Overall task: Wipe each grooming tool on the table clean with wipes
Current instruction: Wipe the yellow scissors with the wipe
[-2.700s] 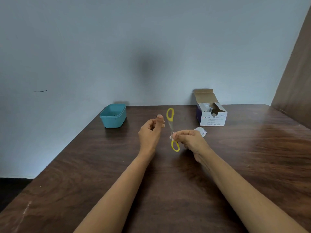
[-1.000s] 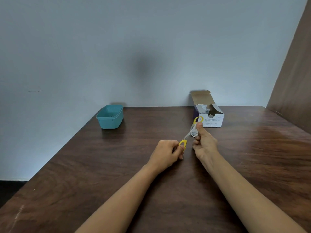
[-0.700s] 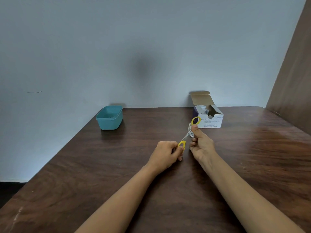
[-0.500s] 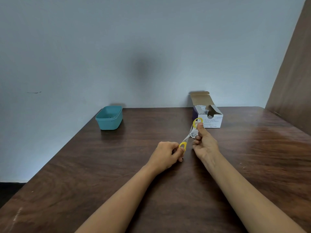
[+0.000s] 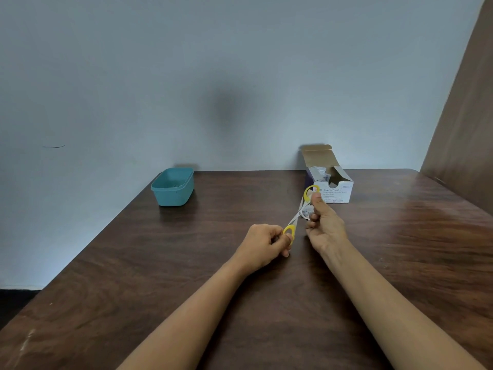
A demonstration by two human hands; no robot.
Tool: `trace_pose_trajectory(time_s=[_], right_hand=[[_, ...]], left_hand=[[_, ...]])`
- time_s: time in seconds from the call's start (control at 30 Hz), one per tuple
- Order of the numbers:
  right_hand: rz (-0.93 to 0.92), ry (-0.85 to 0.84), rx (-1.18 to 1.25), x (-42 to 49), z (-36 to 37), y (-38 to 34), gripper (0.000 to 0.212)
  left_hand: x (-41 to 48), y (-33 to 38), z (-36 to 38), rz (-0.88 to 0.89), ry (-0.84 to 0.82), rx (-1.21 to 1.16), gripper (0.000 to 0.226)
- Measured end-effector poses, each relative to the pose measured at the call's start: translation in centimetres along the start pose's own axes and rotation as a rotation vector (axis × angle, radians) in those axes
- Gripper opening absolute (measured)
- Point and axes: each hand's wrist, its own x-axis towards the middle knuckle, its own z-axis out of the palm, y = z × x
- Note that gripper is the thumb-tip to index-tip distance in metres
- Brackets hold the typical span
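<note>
On my feed both forearms are bare from the frame's near edge to the wrists, with no sleeves showing. My left hand [image 5: 262, 244] and right hand [image 5: 324, 225] wear no gloves, rings, watch or bands.

Soft, even, rather dim light fills the room. A blurred dark shadow sits on the pale blue-grey wall [image 5: 229, 110]. The dark brown wooden worktop [image 5: 416, 236] shows a dull sheen at its right side. The teal plastic tub [image 5: 173, 186] casts a faint shadow towards the viewer. Wide-angle stretch bends the edges; fine print on the white cardboard swab box [image 5: 333, 192] is soft.
</note>
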Motion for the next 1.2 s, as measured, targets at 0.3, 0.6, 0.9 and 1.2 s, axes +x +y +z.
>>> trace_pose_trajectory(time_s=[0.3,0.6,0.9,1.2], right_hand=[[-0.018,-0.352,0.072,0.4,0.0,-0.4,0.019],[-0.034,-0.407,0.097,0.5,0.1,-1.2,0.023],[-0.095,-0.386,-0.002,0.0,0.2,-1.3,0.01],[-0.093,-0.312,0.003,-0.5,0.6,0.1,0.011]], left_hand=[[0.0,-0.3,-0.8,-0.068,-0.056,-0.297,0.029],[0.2,-0.1,-1.2,-0.072,-0.036,-0.462,0.026],[0.2,-0.4,-1.0,-0.099,0.084,-0.497,0.028],[0.2,-0.7,-0.6,-0.105,0.056,-0.344,0.036]])
